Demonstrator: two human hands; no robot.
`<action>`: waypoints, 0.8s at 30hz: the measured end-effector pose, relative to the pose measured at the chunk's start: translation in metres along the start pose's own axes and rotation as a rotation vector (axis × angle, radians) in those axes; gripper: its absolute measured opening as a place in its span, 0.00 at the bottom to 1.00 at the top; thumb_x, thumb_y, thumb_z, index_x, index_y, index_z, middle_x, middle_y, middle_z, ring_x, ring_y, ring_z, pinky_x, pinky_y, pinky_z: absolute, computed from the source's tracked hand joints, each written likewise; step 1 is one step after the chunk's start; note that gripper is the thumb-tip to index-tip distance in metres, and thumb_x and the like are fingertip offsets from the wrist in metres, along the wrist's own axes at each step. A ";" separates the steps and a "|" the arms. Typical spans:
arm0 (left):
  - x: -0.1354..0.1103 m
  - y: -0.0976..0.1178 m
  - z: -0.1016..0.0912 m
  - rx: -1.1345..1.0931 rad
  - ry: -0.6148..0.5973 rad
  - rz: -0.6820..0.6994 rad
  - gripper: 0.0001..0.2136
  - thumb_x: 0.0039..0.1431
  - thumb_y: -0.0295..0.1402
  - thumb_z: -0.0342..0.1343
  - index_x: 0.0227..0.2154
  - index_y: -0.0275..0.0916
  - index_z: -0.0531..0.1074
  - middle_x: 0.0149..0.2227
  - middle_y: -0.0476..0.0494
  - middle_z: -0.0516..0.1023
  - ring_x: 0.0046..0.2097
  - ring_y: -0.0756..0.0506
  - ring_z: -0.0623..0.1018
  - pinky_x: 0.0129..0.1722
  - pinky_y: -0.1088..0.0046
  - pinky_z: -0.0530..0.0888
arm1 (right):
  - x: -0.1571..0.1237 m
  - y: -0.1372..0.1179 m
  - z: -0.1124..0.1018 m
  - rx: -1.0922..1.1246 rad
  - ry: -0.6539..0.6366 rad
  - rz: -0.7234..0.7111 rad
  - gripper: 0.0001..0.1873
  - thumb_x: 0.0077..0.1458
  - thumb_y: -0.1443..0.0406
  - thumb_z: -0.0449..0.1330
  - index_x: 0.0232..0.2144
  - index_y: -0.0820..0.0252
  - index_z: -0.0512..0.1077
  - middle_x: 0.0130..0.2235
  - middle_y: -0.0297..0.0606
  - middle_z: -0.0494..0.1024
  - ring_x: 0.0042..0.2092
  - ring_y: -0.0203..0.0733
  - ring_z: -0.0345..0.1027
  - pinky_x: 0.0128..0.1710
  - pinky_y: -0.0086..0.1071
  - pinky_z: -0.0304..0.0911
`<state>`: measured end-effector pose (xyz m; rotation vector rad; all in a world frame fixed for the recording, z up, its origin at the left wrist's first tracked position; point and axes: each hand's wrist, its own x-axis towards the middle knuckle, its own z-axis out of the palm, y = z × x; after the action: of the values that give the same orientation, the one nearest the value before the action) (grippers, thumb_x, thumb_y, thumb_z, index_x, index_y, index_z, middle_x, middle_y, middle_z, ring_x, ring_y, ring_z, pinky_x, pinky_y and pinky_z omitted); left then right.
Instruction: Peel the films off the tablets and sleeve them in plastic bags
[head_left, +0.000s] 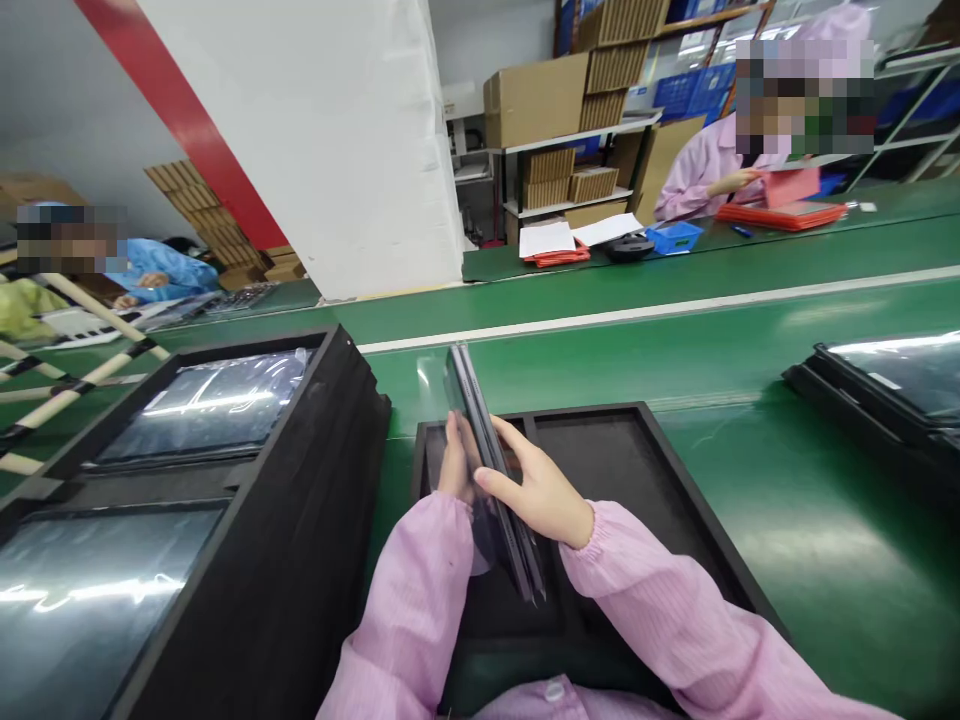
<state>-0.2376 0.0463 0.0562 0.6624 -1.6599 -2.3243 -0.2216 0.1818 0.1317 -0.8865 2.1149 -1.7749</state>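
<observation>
Over the empty black tray [630, 450] on the green belt [750, 330], left hand [454, 460] and right hand [536, 490] clamp a thin bagged panel [480, 420] edge-up, fingers closed on both faces. Looks early-ish: nothing's in this tray yet, though the tray stack [300, 520] on the left is loaded.

Reaches up from the bottom edge with both forearms, closing left hand [456, 462] and right hand [537, 492] at centre frame, palms facing, fingers curled.

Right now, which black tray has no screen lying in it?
The middle tray, below the held panel: its recesses are bare. The left stack and the right tray each hold shiny wrapped screens.
</observation>
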 end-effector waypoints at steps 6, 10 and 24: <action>-0.004 -0.012 0.003 -0.002 0.146 -0.046 0.26 0.64 0.57 0.50 0.43 0.36 0.77 0.47 0.37 0.82 0.52 0.40 0.80 0.52 0.67 0.75 | -0.016 0.014 -0.003 -0.073 0.093 -0.047 0.46 0.58 0.51 0.62 0.70 0.60 0.49 0.68 0.52 0.61 0.69 0.58 0.56 0.67 0.53 0.57; -0.007 -0.023 0.005 0.074 0.230 0.079 0.26 0.59 0.59 0.53 0.39 0.37 0.75 0.40 0.40 0.81 0.48 0.41 0.80 0.48 0.66 0.74 | -0.028 -0.001 0.002 -0.369 0.279 0.006 0.67 0.49 0.49 0.70 0.73 0.57 0.29 0.73 0.55 0.46 0.71 0.67 0.47 0.62 0.60 0.62; 0.007 -0.023 0.000 -0.074 0.155 -0.072 0.26 0.63 0.55 0.52 0.47 0.36 0.76 0.52 0.36 0.80 0.58 0.40 0.76 0.59 0.66 0.70 | -0.026 0.006 -0.035 -0.295 -0.103 0.022 0.57 0.52 0.69 0.60 0.74 0.57 0.32 0.63 0.48 0.71 0.44 0.47 0.80 0.47 0.39 0.77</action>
<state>-0.2419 0.0515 0.0329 0.8762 -1.4994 -2.3040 -0.2223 0.2259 0.1295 -0.9966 2.3441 -1.3957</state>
